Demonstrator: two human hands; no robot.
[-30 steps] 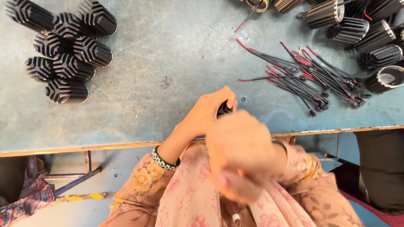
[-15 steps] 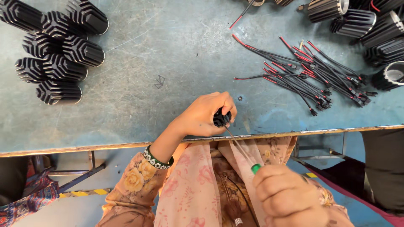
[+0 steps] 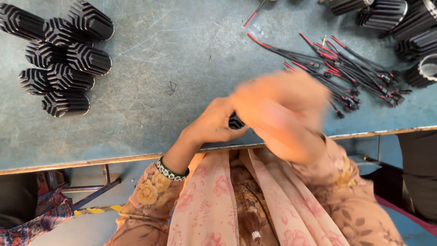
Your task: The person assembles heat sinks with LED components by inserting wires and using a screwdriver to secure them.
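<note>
A worn blue-grey worktable (image 3: 191,50) runs in front of me, its near edge just above my lap. My left hand (image 3: 214,125) is curled around a small black finned part (image 3: 236,122) right at that edge; only a sliver of its ridges shows between my fingers. My right hand (image 3: 284,114) sits just beside it, blurred, so I cannot tell whether it is clenched or loose, or holding anything.

By the look of its fellows, the part seems rigid ribbed metal, fairly light for 1 hand, not fragile. The fins should give good purchase, so I judge the best hold is around the ribbed barrel, fingers across the ridges, not on an end.

To my left lies a cluster of finned cylinders (image 3: 63,59): I count 8. At the far right more finned cylinders (image 3: 400,23) lie partly out of view, at least 5. Between them sprawls a bundle of red and black wire leads (image 3: 346,73), too tangled to count, likely over 10
</note>
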